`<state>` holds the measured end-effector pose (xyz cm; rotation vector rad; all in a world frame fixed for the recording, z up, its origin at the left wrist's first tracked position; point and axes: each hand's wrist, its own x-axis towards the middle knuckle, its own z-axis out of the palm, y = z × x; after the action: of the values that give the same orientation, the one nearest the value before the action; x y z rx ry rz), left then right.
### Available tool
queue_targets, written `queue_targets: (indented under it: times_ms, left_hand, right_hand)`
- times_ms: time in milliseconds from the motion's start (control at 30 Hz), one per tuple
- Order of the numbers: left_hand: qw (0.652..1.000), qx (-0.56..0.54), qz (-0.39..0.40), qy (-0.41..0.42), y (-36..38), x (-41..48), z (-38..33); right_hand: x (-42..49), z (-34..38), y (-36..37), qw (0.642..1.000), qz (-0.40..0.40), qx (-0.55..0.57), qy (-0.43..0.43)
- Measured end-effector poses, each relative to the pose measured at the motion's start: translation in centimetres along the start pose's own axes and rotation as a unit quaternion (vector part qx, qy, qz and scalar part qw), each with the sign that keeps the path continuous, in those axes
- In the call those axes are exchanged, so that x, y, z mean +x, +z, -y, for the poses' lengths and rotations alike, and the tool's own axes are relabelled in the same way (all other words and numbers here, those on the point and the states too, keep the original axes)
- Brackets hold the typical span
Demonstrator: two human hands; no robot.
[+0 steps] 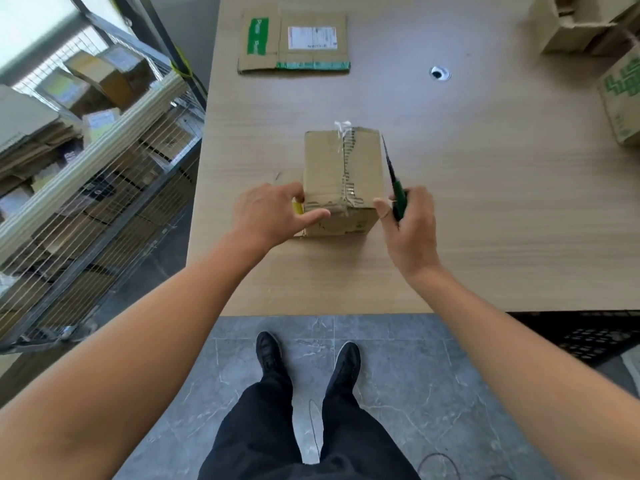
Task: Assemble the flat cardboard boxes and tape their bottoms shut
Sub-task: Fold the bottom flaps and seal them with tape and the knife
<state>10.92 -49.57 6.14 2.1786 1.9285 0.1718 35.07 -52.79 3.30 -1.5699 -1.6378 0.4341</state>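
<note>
A closed cardboard box [341,168] is standing near the middle of the worktop [485,209], close to its near edge, with a wrinkled strip of clear tape [346,157] running along its top seam and down the near face. The left grip [266,216] is holding the box at its near left corner, the thumb lying across the near face and the fingers reaching round the left side, where they are hidden. Something yellow [297,206] is showing just behind that hand; what it is cannot be told. The right grip [412,230] is clamping a green-handled blade [398,199] just beside the box's right edge, the dark tip pointing away from the person and the thumb touching the box's near right corner. A flattened box [294,43] with green tape and a white label is lying at the worktop's far side, well apart. More boxes [568,26] are sitting at the far right corner.
</note>
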Motion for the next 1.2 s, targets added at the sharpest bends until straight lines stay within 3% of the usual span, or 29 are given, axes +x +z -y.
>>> queue_targets:
  times_ms: [67, 200, 267, 367, 433, 500, 633, 800, 1033, 1200]
  left_hand:
    - [1.0, -0.01, 0.006, -0.005, 0.2, -0.2, 0.0]
    - [0.998, -0.043, 0.037, -0.01, 0.0, -0.3, 0.4]
    - [0.991, -0.102, 0.085, -0.014, -0.4, -0.3, 1.5]
    - [0.94, -0.299, 0.163, -0.006, -1.1, -0.4, 4.3]
    - [0.913, -0.364, 0.185, 0.015, -1.3, -0.5, 6.0]
    - [0.913, -0.353, 0.204, 0.027, -1.2, -0.4, 6.9]
    - [0.968, -0.165, 0.187, 0.035, -0.7, 0.8, 8.1]
    - [0.968, -0.157, 0.193, 0.026, -0.7, 1.5, 8.0]
    - [0.979, -0.146, 0.14, 0.029, -0.5, 1.1, 7.6]
    - [0.983, -0.153, 0.103, 0.027, -0.3, 0.8, 7.8]
  right_hand:
    - [-0.4, 3.1, 0.5, 1.0, 0.007, -0.01, 0.027]
    - [-1.1, 6.7, 2.9, 0.986, 0.147, 0.02, 0.077]
    - [-1.5, 6.7, 3.6, 0.98, 0.177, -0.015, 0.087]
    - [-1.9, 6.4, 4.1, 0.978, 0.181, -0.038, 0.094]
    - [-2.1, 6.6, 4.4, 0.973, 0.193, -0.027, 0.123]
    - [-2.3, 6.9, 4.6, 0.964, 0.222, -0.032, 0.143]
    - [-2.8, 7.8, 4.0, 0.943, 0.29, -0.029, 0.163]
    - [-1.8, 10.1, 3.2, 0.907, 0.347, 0.005, 0.24]
    - [-0.8, 13.3, 3.5, 0.864, 0.419, -0.076, 0.268]
    - [-1.1, 14.4, 3.9, 0.867, 0.396, -0.058, 0.295]
